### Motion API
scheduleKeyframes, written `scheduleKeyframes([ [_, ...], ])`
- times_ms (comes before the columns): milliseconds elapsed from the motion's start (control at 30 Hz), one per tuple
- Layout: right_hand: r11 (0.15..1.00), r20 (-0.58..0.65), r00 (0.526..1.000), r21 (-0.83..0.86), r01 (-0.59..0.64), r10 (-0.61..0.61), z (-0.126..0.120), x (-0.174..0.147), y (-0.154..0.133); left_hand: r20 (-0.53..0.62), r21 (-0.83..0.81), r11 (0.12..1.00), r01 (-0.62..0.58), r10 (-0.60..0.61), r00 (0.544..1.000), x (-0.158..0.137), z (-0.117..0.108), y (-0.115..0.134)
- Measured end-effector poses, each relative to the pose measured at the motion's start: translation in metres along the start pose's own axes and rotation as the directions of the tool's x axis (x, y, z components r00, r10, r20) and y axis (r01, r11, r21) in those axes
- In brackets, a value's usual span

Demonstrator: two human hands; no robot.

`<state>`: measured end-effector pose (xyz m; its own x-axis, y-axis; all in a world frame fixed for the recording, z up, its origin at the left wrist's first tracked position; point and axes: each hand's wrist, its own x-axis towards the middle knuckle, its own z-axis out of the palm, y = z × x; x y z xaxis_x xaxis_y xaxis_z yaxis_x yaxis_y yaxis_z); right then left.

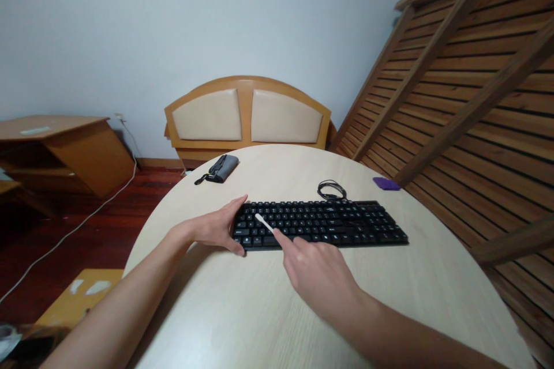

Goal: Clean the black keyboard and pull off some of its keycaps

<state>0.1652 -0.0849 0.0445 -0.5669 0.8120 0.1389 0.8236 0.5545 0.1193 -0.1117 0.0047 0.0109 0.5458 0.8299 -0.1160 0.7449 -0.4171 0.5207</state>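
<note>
A black keyboard (pixel 311 223) lies flat on the round table, its long side facing me. My left hand (pixel 219 226) grips its left end, thumb at the front edge and fingers reaching to the back corner. Between the fingers of my right hand (pixel 318 268) is a white cotton swab (pixel 265 222). The swab's tip is over the keys on the left part of the keyboard; whether it touches them I cannot tell. Behind the keyboard lies its coiled black cable (pixel 331 189).
Toward the back left of the pale table (pixel 225 311) lies a grey pouch (pixel 224 168) with a black strap. A purple item (pixel 386 184) is near the right edge. Beyond stand a headboard (pixel 246 112), a slatted wooden frame (pixel 459 98) and a desk (pixel 86 153).
</note>
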Motion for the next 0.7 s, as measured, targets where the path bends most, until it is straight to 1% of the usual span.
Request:
scheduleKeyframes([
  [133,0.993,0.012,0.994,0.035,-0.113,0.113,0.003,0.038,0.006,-0.002,0.009,1.0,0.016,-0.016,1.0,-0.001,0.0,0.0],
  [200,0.99,0.029,0.99,0.029,-0.138,0.137,0.004,0.05,0.005,-0.006,0.024,1.0,0.01,-0.01,1.0,-0.001,0.0,0.0],
  [267,0.991,0.046,0.99,0.031,-0.134,0.132,0.004,0.055,0.001,-0.012,0.037,0.999,-0.001,0.001,1.0,-0.001,0.0,0.0],
  [433,0.996,0.058,0.995,0.024,-0.086,0.085,0.0,0.042,-0.01,-0.01,0.043,0.999,0.005,-0.005,1.0,0.0,0.0,0.0],
  [567,1.0,0.065,0.998,-0.013,-0.014,0.015,0.005,0.025,-0.012,-0.006,0.04,0.999,-0.005,0.006,1.0,-0.002,-0.002,-0.004],
  [700,0.998,0.062,0.998,-0.053,0.036,-0.033,0.01,0.005,-0.011,0.028,0.033,0.998,0.055,-0.056,0.998,-0.005,-0.006,-0.004],
])
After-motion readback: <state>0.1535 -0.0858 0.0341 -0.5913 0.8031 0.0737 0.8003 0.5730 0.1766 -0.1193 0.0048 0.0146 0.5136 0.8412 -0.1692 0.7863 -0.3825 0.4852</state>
